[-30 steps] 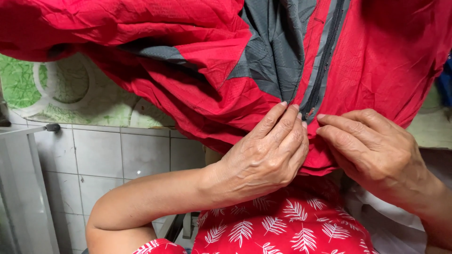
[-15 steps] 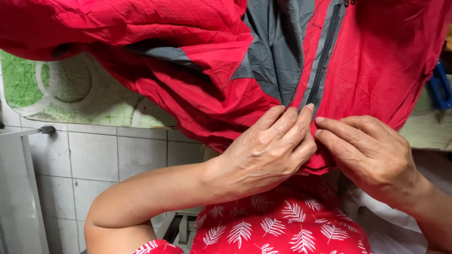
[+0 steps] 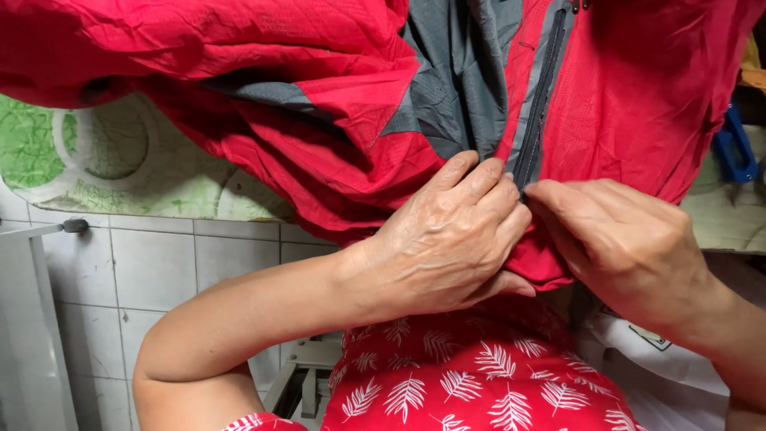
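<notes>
A red jacket (image 3: 239, 88) with a grey lining (image 3: 459, 88) hangs across the top of the head view. Its dark zipper (image 3: 542, 96) runs down the front opening. My left hand (image 3: 447, 239) pinches the jacket's lower edge just left of the zipper's bottom end. My right hand (image 3: 626, 247) grips the fabric on the right side of the same spot, fingertips nearly touching the left hand's. The zipper's lowest part is hidden between my fingers.
Below my hands is red clothing with a white leaf print (image 3: 471, 375). A white tiled wall (image 3: 152, 271) and a green patterned sheet (image 3: 120, 168) lie at left. A blue object (image 3: 734, 148) sits at the right edge, white cloth (image 3: 670, 367) below it.
The jacket has shifted slightly left in view and both hands have drawn closer together at the zipper's bottom end; the grip looks the same.
</notes>
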